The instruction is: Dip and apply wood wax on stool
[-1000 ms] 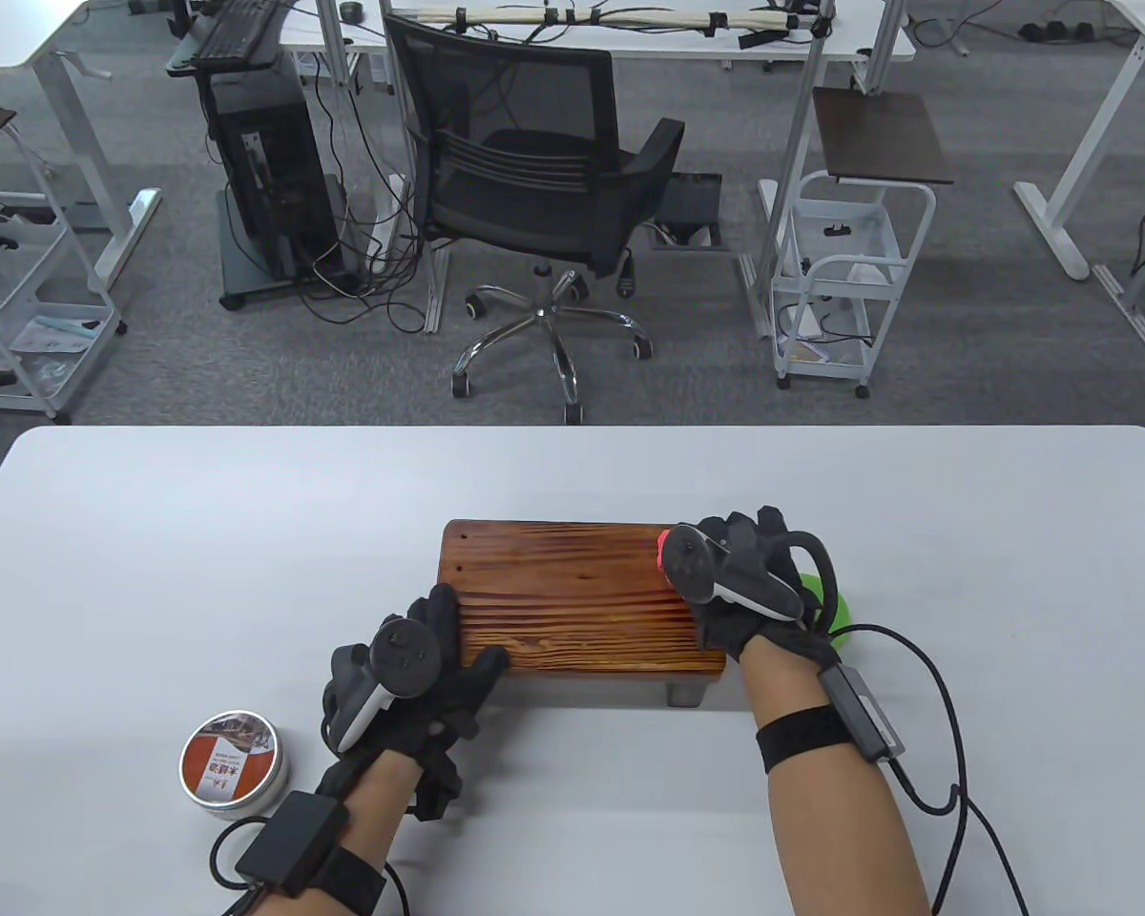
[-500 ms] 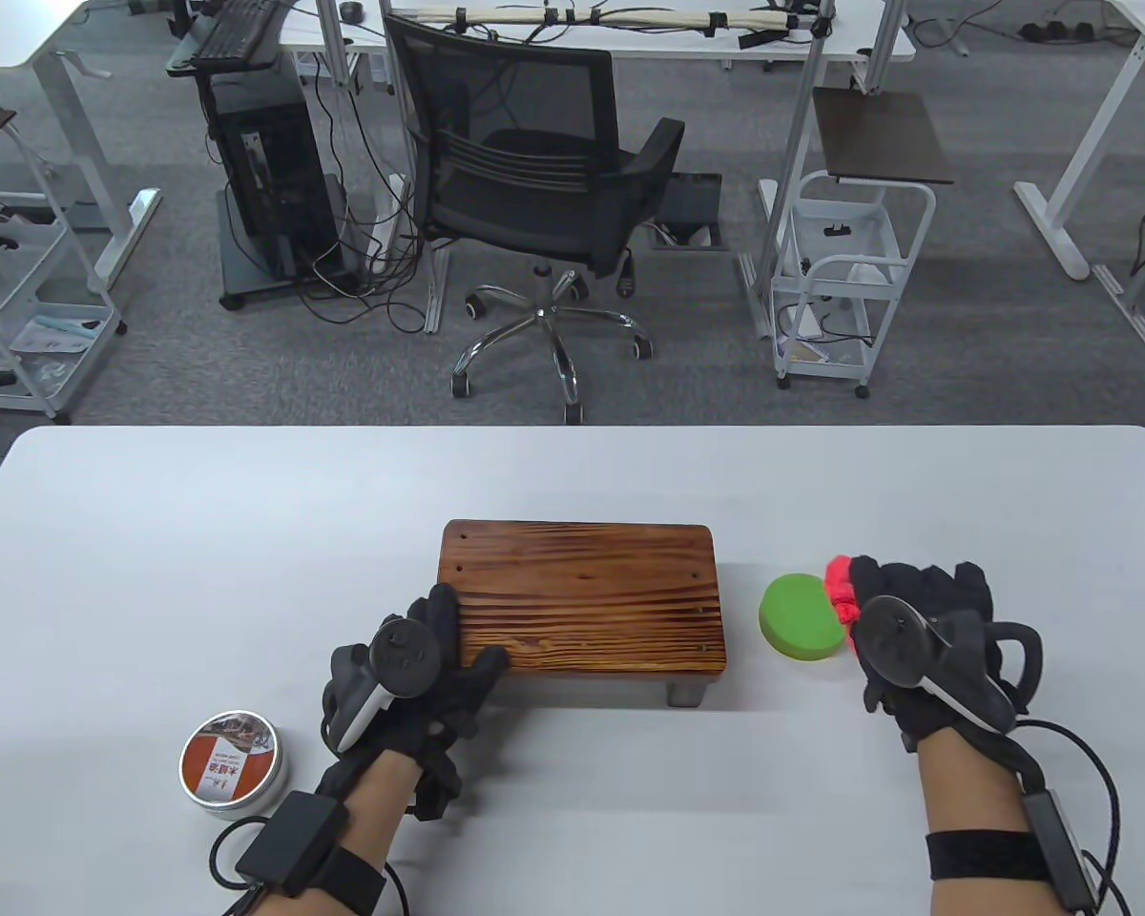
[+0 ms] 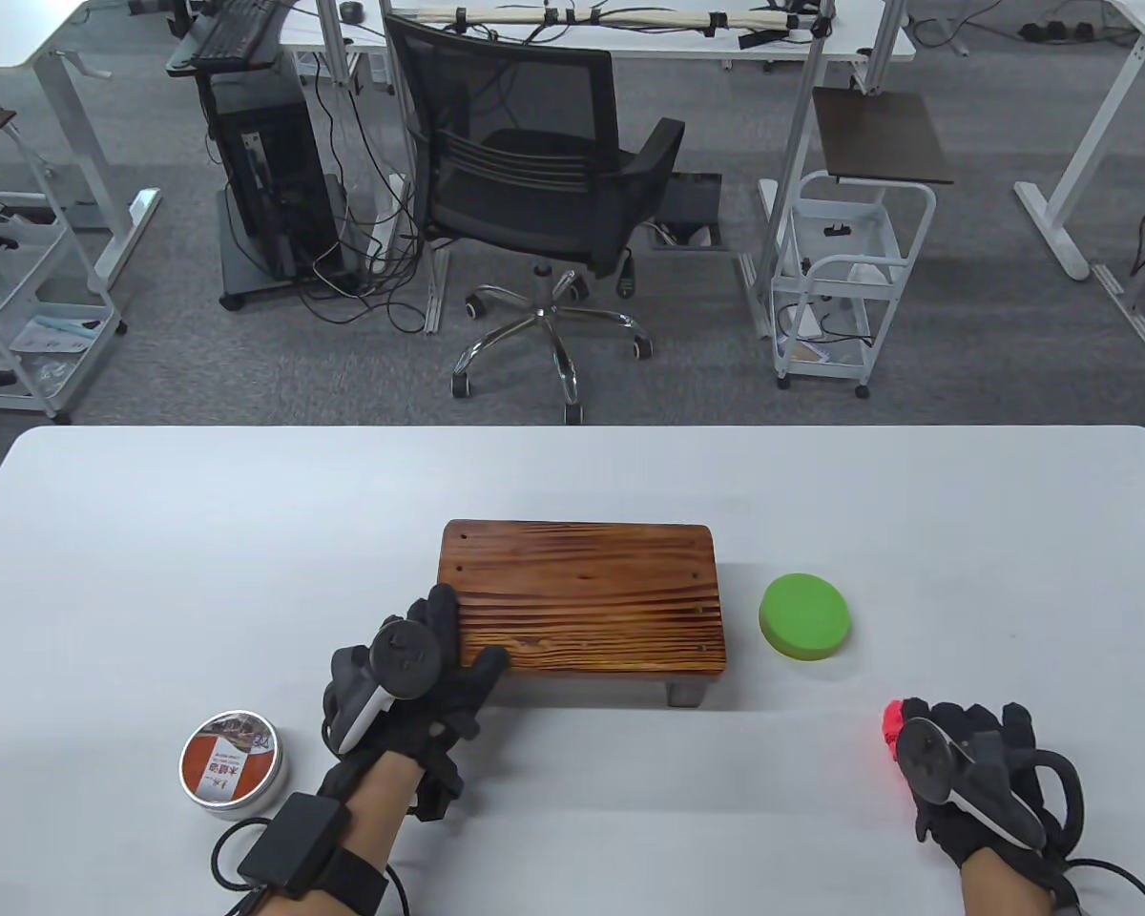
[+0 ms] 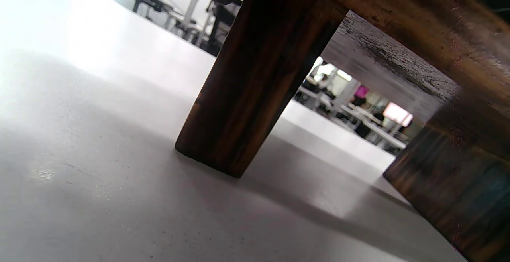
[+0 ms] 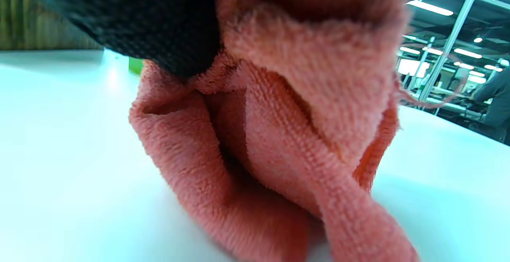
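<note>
A small brown wooden stool (image 3: 580,596) stands mid-table; its leg (image 4: 255,78) fills the left wrist view. My left hand (image 3: 444,658) holds the stool's front left corner, fingers lying on the top. A round wax tin (image 3: 233,763) with its printed lid on sits at the front left. A green round sponge pad (image 3: 804,615) lies right of the stool. My right hand (image 3: 964,763) is at the front right, away from the stool, gripping a bunched red cloth (image 3: 895,727). The cloth (image 5: 287,134) fills the right wrist view and touches the table.
The white table (image 3: 248,534) ends at a far edge, with a black office chair (image 3: 534,191), a computer stand and white carts on the floor beyond. Cables trail from both wrists at the front edge.
My right hand with the red cloth left the stool's far right corner, passed the green pad and drew back to the front right. The left hand and stool stayed still.
</note>
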